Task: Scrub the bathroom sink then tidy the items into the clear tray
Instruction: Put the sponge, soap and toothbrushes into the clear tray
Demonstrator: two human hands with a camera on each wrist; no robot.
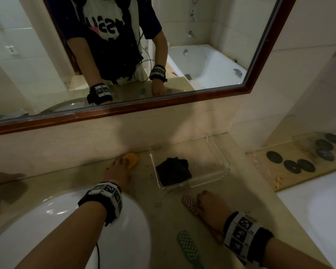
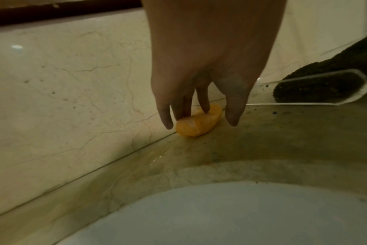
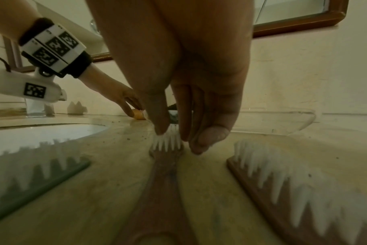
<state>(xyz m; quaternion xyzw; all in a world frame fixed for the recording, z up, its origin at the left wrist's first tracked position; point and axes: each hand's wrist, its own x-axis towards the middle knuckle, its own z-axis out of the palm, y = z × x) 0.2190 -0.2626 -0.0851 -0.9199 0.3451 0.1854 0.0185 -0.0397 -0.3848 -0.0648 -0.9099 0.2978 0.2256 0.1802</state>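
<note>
An orange soap bar lies on the marble counter against the back wall, left of the clear tray. My left hand reaches down on it with straight fingers. Two fingertips touch its top; the thumb stands off to the side. A black cloth lies in the tray. My right hand pinches the white-bristled head of a brown brush that lies on the counter in front of the tray. The white sink is at the lower left.
A green brush lies beside the sink. Another brown brush lies to the right of my hand. A board with several black discs and a white tub are at the right. The mirror frame runs above.
</note>
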